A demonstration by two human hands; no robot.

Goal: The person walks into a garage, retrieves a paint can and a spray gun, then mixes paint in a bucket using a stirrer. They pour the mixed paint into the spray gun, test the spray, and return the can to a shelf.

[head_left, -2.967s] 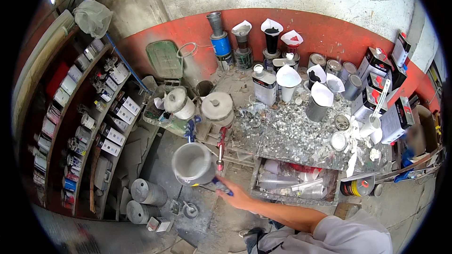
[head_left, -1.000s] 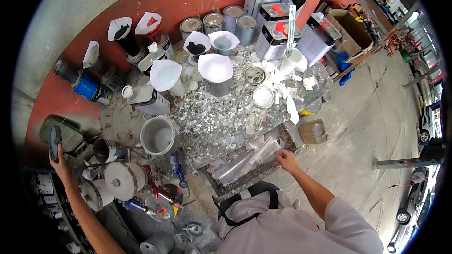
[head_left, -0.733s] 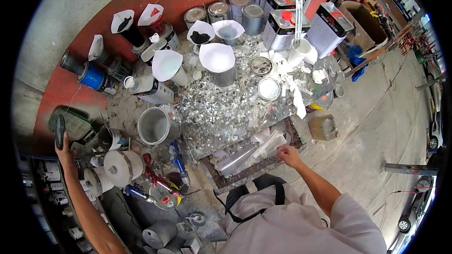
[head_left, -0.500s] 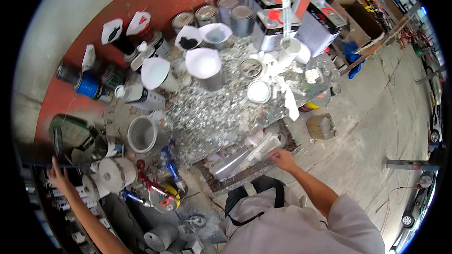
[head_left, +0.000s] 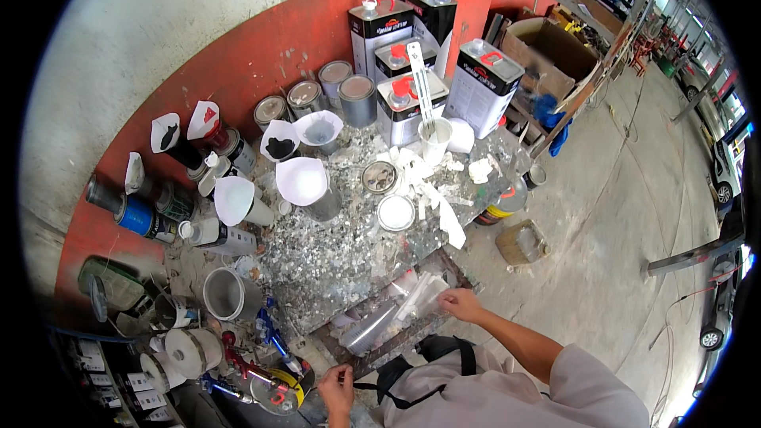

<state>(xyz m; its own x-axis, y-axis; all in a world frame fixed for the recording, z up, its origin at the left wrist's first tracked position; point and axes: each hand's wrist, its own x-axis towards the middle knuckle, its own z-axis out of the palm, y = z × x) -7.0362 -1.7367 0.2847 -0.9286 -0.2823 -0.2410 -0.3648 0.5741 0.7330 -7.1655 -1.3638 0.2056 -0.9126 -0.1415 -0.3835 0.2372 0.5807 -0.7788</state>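
Observation:
My right hand point(head_left: 460, 303) is closed, its fingertips pinching the right end of a clear plastic sleeve point(head_left: 418, 295) in an open drawer point(head_left: 453, 263) below the tabletop. Beside the sleeve lies a stack of clear plastic cups point(head_left: 371, 333). My left hand point(head_left: 337, 387) is low in front of my body, near a black strap point(head_left: 403, 401). Its fingers are curled together, and whatever they may hold cannot be made out.
On the paint-spattered table point(head_left: 341, 257) are paper strainers point(head_left: 304, 181) on cups, an open white can point(head_left: 395, 212), crumpled paper and a mixing cup point(head_left: 434, 141) with a measuring stick. Metal cans point(head_left: 485, 79) line the back. Spray guns point(head_left: 273, 337) lie at left.
My left hand has come from the far left, where its fingers were spread, to the front of my body with fingers curled. My right hand stays by the plastic sleeve. The view has shifted.

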